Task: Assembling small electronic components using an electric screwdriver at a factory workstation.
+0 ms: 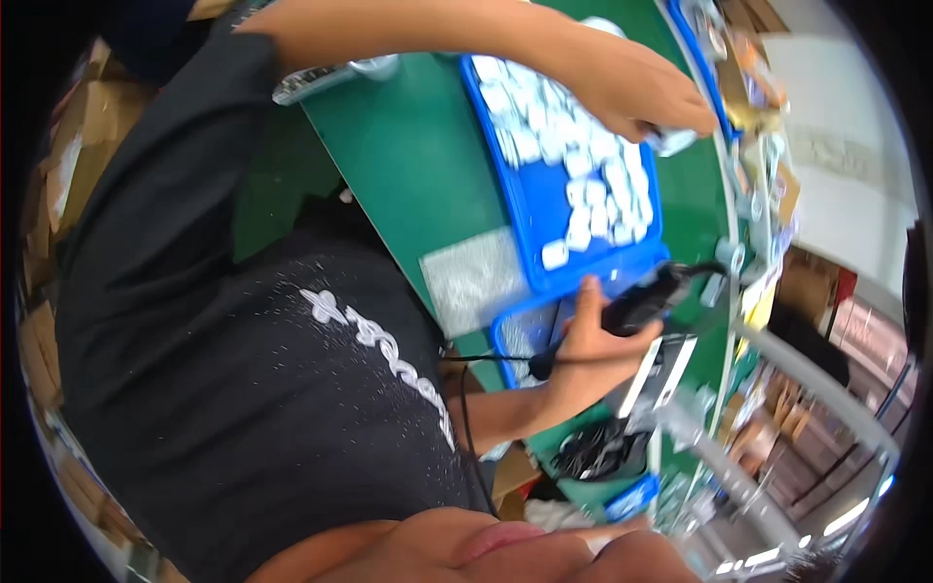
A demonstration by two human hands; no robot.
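A blurred pale piece [673, 143] is pinched in the curled left hand [643, 95] at the edge of the blue tray [544, 199], while a black handheld tool [641, 301] is grasped by the right hand [591, 340].

Green worktable [389, 160]: runs through centre of view; silvery textured sheet [471, 277]: flat on worktable, at its edge; bundle of black cables [603, 449]: below centre; small blue box [632, 497]: just beside bundle; grey metal post [816, 379]: slanted, right side; white wall [850, 160]: upper right; cardboard boxes [109, 112]: along left rim; lit tube lamps [846, 517]: lower right.
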